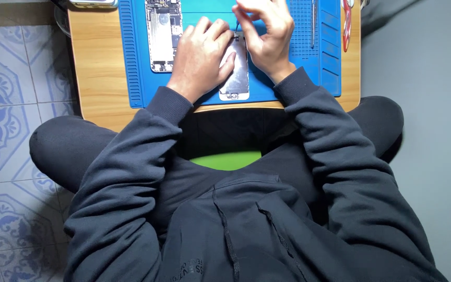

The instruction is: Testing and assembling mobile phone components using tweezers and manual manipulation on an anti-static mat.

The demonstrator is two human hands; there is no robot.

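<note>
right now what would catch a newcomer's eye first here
First, the bright blue work mat on the small wooden table, where the left hand and right hand press on a silvery phone screen panel. Beside them, left of the hands, lies an opened phone body, its insides showing.

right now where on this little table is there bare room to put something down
Bare wood of the table lies left of the blue mat. The mat's right part is open, between the right hand and the tweezers. It is crowded mid-mat: the opened phone, the left hand and the metal-backed panel.
</note>
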